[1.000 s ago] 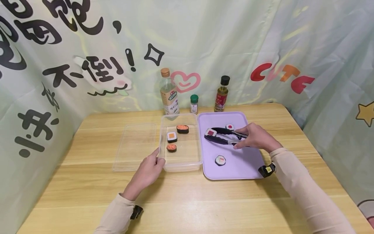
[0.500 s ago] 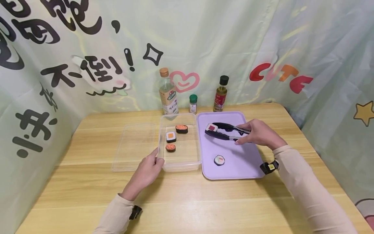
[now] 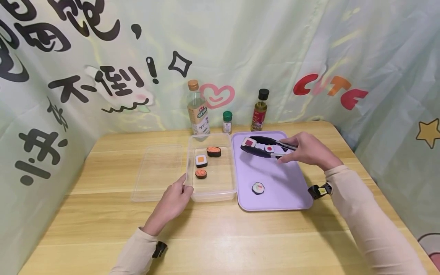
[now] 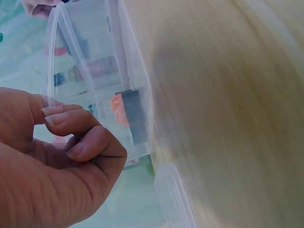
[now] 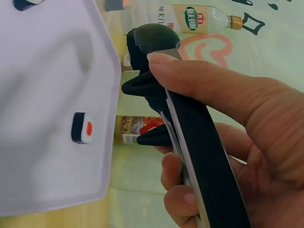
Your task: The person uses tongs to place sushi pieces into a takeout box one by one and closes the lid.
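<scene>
Mid-worktop point(image 3: 220, 244), a clear container point(image 3: 214, 196); its near-left corner is pinched at the rim by the left hand point(image 3: 174, 198), presumably so the light box cannot slide. A purple tray point(image 3: 271, 202) is laid just beside it, toward the worktop's right edge, probably to shorten the reach between them. Tongs point(image 3: 256, 152) are pinched between thumb and fingers of the right hand point(image 3: 309, 151); a red-centred roll point(image 3: 248, 142) is clasped at their tips, apparently raised over the tray's far-left corner. Bottles point(image 3: 259, 112) are stood along the worktop's far edge, likely out of the arms' way.

In the head view, a smaller roll point(image 3: 269, 149) appears framed by the tong arms; by the right wrist camera it is shown resting on the tray, apart from them, though the clasped roll cannot be made out there. Curled fingertips at the rim are revealed only by the left wrist camera.
</scene>
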A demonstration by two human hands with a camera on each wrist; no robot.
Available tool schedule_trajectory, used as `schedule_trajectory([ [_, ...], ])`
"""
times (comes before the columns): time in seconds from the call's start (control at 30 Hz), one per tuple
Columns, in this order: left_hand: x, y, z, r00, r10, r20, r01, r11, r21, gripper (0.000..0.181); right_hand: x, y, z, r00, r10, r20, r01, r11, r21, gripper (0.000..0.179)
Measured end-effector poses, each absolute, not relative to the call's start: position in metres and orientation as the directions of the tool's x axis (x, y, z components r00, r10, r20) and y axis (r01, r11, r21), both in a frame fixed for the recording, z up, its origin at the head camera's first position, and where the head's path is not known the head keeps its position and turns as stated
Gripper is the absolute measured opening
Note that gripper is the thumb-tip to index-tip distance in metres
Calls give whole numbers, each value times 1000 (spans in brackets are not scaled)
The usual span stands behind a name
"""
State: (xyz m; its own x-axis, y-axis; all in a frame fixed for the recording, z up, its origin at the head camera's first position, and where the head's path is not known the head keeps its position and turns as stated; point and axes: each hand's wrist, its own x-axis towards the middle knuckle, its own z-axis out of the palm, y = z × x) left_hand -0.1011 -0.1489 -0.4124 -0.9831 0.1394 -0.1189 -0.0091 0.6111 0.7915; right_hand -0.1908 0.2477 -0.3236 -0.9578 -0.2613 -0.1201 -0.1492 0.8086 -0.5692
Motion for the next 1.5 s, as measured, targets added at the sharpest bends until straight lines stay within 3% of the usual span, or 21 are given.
schedule_trajectory([
  [0.77,-101,-150,-412,-983,142,-116,-3,618,786,62,-195,215,-290,-930,-352,-109,-244,810,-534,74],
  [1.5,-101,-150,-411,-984,141,-113,-1,620,785,63,-207,166,-287,-870,-469,-150,-356,810,-465,68],
])
